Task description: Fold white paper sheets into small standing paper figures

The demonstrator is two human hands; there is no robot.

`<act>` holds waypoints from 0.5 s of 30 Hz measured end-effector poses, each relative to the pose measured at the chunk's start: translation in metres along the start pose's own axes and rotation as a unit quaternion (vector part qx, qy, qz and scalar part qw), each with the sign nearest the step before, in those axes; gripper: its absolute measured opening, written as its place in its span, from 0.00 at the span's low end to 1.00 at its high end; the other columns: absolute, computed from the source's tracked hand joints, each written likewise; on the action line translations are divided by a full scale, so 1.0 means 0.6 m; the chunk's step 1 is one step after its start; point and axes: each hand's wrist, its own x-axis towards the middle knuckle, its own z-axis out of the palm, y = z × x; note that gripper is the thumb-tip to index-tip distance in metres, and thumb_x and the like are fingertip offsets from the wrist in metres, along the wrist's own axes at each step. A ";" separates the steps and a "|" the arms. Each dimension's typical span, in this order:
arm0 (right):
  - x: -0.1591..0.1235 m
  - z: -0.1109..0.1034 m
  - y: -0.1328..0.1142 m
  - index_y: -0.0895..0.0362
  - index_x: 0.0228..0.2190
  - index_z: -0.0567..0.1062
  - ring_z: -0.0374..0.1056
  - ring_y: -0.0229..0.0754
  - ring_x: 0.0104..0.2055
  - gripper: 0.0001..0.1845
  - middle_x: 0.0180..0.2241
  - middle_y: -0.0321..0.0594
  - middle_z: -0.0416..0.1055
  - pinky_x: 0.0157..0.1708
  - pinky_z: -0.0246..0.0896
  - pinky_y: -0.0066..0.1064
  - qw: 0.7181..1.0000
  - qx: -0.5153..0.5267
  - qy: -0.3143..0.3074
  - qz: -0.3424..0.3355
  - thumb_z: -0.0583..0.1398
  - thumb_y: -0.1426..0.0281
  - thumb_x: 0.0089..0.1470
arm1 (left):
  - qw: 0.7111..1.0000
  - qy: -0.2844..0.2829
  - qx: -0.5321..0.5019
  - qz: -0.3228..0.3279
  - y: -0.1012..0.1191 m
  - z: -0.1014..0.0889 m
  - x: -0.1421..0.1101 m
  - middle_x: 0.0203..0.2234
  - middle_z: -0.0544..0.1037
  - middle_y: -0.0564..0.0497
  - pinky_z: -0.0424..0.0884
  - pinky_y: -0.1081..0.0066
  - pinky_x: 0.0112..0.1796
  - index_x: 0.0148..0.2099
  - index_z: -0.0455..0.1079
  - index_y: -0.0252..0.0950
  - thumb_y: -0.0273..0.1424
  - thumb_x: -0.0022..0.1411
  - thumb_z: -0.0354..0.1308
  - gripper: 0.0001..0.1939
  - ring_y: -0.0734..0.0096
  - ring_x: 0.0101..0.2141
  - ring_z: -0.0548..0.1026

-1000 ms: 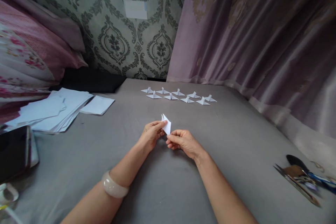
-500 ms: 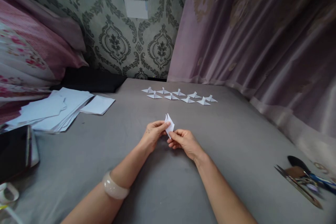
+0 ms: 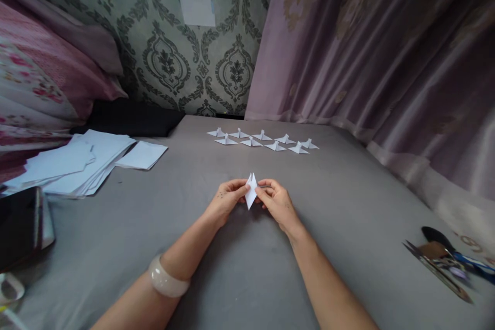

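Left hand [image 3: 228,198] and right hand [image 3: 276,201] meet over the grey bedsheet [image 3: 240,268], fingers curled in, both pinching a small folded white paper piece [image 3: 251,192] between thumb and fingertips. Piece stands upright, pointed at top and bottom, held just above the sheet. Forearms converge from the lower edge; pale bangle [image 3: 167,279] on left wrist. Row of finished folded paper shapes [image 3: 263,142] lies beyond the hands. Loose paper sheets [image 3: 83,160] far left, scissors [image 3: 444,263] far right.
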 end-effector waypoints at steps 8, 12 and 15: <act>0.007 0.000 0.028 0.55 0.28 0.73 0.68 0.39 0.26 0.08 0.24 0.37 0.73 0.29 0.61 0.30 0.989 -0.134 0.020 -0.064 0.61 0.63 0.48 | 0.971 0.030 0.215 0.099 -0.016 -0.012 0.003 0.20 0.74 0.52 0.61 0.74 0.26 0.37 0.71 0.35 0.31 0.52 0.57 0.08 0.72 0.23 0.69; -0.001 0.005 0.022 0.54 0.29 0.74 0.69 0.40 0.29 0.06 0.26 0.38 0.74 0.32 0.60 0.31 0.967 -0.236 0.029 -0.095 0.58 0.66 0.52 | 0.943 0.052 0.295 0.141 -0.022 -0.014 0.005 0.23 0.75 0.52 0.60 0.74 0.28 0.33 0.73 0.37 0.30 0.54 0.56 0.06 0.70 0.24 0.69; -0.006 0.010 0.021 0.54 0.30 0.74 0.68 0.40 0.30 0.07 0.29 0.39 0.73 0.34 0.59 0.31 0.942 -0.308 0.032 -0.131 0.56 0.68 0.54 | 0.921 0.046 0.353 0.159 -0.026 -0.015 0.006 0.24 0.74 0.50 0.60 0.73 0.29 0.34 0.73 0.38 0.29 0.56 0.54 0.07 0.69 0.26 0.70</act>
